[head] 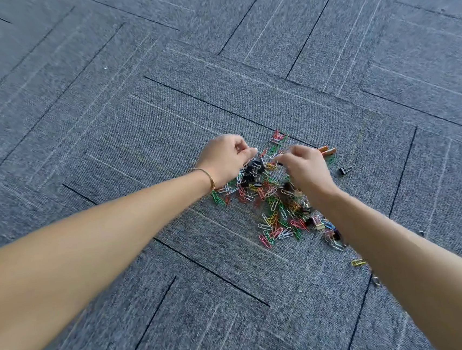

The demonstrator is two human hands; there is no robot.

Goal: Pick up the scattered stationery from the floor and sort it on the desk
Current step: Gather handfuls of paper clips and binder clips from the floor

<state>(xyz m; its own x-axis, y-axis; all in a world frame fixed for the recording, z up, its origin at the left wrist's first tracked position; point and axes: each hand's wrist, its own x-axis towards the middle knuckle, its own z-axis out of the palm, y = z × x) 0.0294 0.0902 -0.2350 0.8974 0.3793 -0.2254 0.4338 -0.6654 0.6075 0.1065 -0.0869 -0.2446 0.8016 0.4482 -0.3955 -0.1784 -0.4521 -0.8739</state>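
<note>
Fingers [245, 148] both hands curled over clips [271, 199], grip unclear.

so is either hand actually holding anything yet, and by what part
Cannot be told. Both the left hand and right hand have curled fingers over the pile of coloured wire paper clips on the grey carpet, but the fingertips are blurred.

Even bright daylight, soft shadows, no glare; wide-angle bending at edges; slight motion blur throughout.
</note>
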